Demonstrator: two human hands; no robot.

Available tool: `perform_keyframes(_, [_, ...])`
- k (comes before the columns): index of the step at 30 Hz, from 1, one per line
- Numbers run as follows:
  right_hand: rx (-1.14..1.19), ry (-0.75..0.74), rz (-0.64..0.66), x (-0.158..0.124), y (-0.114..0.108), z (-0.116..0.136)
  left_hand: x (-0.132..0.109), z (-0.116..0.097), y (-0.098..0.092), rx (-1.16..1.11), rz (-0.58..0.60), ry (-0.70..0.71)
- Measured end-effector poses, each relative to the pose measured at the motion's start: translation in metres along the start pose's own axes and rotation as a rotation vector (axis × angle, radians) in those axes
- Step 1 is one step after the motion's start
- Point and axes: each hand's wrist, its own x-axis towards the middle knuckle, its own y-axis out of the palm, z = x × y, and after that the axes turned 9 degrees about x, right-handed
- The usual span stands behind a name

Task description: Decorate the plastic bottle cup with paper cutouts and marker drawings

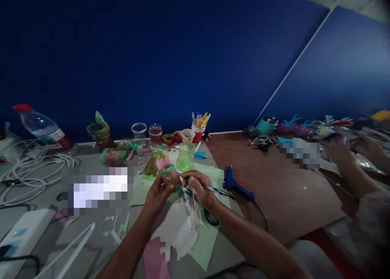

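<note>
My left hand (159,192) grips a small brown-painted plastic cup (168,176) with green bands and a pink paper piece (163,162) at its top. The cup is tilted, and part of it is behind my fingers. In my right hand (201,188) is a slim dark paintbrush (217,190), its tip close against the cup's side; I cannot tell if it touches. Below my hands lie a white marker (187,208), a thin wooden stick (194,210) and pale green paper (204,250). Just behind the cup stands a container with greenish liquid (185,156).
Paint cups (168,139) and a red-white cup of tools (198,131) line the back. A blue glue gun (237,185) with its cord lies right. White cables (36,161) and a large bottle (45,130) are left. Another person's hands (341,155) work at far right.
</note>
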Motion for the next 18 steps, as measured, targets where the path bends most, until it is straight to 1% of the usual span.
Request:
perform_keyframes(3, [-0.104, -0.048, -0.029, -0.004, -0.003, -0.006, 0.0, 0.001, 0.001, 0.004, -0.01, -0.03])
perform_keyframes(5, [-0.261, -0.101, -0.034, -0.002, -0.009, -0.008, -0.001, -0.001, 0.002, 0.005, -0.018, -0.062])
perform_keyframes(7, [-0.463, -0.149, -0.005, 0.003, -0.02, -0.01, -0.001, -0.004, 0.003, 0.013, -0.027, -0.083])
perform_keyframes(9, [-0.658, -0.176, 0.077, 0.011, -0.036, -0.013, -0.002, -0.006, 0.003, 0.047, -0.037, -0.094])
perform_keyframes(11, [-0.79, -0.17, 0.171, 0.018, -0.052, -0.015, -0.001, -0.007, 0.002, 0.081, -0.042, -0.104])
perform_keyframes(14, [-0.889, -0.143, 0.231, 0.026, -0.07, -0.013, -0.001, -0.006, 0.001, 0.085, -0.032, -0.107])
perform_keyframes(16, [-0.955, -0.12, 0.265, 0.029, -0.075, -0.007, -0.001, -0.005, 0.0, 0.074, -0.029, -0.107])
perform_keyframes(18, [-1.05, -0.057, 0.306, 0.029, -0.077, -0.001, -0.001, -0.004, 0.0, 0.064, -0.034, -0.11])
